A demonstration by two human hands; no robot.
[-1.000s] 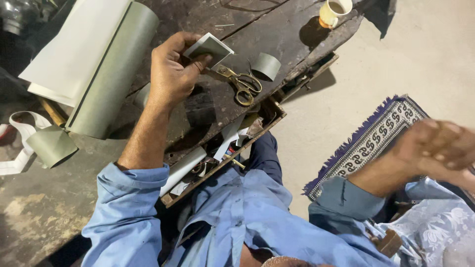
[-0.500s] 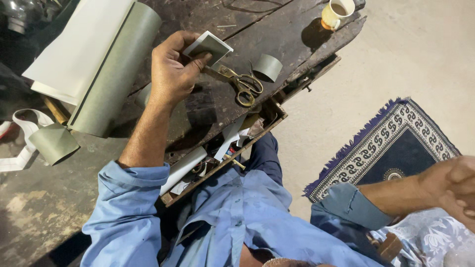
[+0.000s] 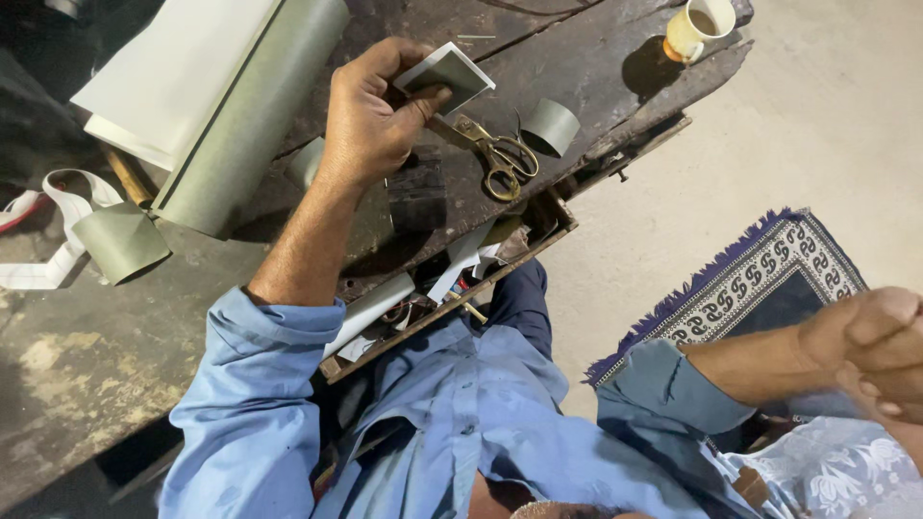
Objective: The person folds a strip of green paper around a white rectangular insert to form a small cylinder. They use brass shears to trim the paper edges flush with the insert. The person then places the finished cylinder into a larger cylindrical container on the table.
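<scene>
The left hand (image 3: 370, 120) is up over the dark, worn desk (image 3: 596, 72), its grip pinching a small grey card (image 3: 447, 77) between thumb and fingertips, the card tilted and held just above the desk top. Right beside it, on the desk, lie brass-handled scissors (image 3: 495, 154), blades pointing toward the hand. Near the scissors' handles stands a short curl of grey sheet (image 3: 551, 125). A dark block (image 3: 415, 192) sits under the wrist.

Further along the desk, at the far corner, is a yellow cup (image 3: 694, 29), well apart from the hand. On the other side of the arm lies a long grey roll (image 3: 255, 115) with white sheets (image 3: 168, 82) against it. Below that, a folded grey piece (image 3: 120, 240) rests on a white strip (image 3: 58, 240).

An open drawer (image 3: 452, 279) sticks out under the desk edge, crammed with scraps and small tools that I can't make out.

The right hand (image 3: 880, 346) is off to the side, away from the desk, over a patterned rug (image 3: 760, 279) on the pale floor (image 3: 769, 144). Its fingers look curled in together, but whether that grip holds anything I cannot tell. Both arms wear blue sleeves (image 3: 260, 384).
</scene>
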